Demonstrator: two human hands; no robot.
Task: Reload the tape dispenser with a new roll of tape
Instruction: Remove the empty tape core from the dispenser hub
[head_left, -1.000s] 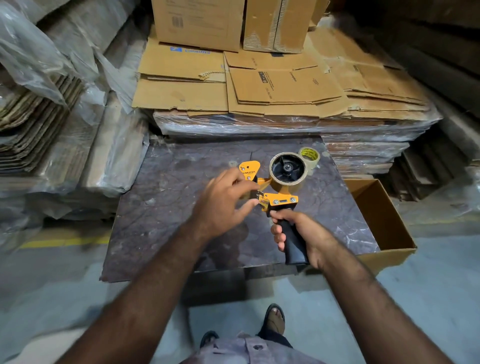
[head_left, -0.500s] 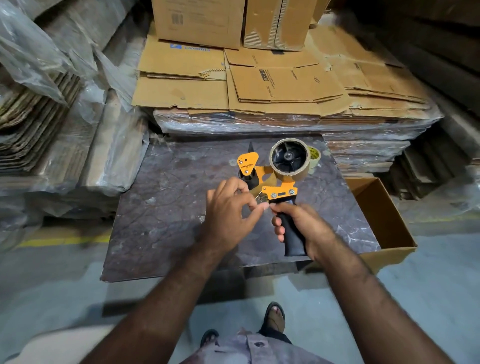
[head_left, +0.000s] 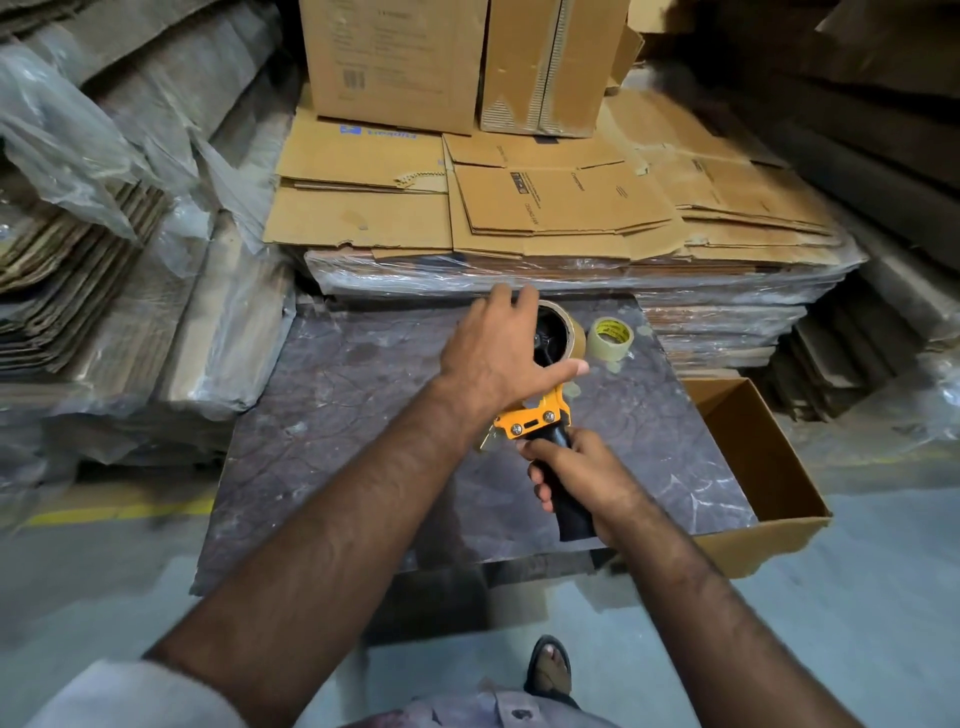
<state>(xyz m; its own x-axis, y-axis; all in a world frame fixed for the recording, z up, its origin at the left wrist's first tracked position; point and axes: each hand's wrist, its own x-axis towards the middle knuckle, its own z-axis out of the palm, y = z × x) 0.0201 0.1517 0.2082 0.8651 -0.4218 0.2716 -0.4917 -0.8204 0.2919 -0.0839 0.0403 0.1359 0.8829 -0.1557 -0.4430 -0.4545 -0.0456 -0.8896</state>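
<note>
Clear roll (head_left: 609, 338) core yellow, print unreadable

A dark marbled tabletop (head_left: 363, 415) stands on a grey floor (head_left: 857, 623). An open cardboard box (head_left: 769, 467), empty, sits against its right edge. Behind it, flattened cartons (head_left: 545, 208) lie on a plastic-wrapped stack, with two upright boxes (head_left: 447, 57) on top. Plastic-covered cardboard bundles (head_left: 104, 260) fill the left.

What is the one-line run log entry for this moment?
right hand: grips dispenser handle | left hand: on mounted tape roll | spare roll: on table
</note>
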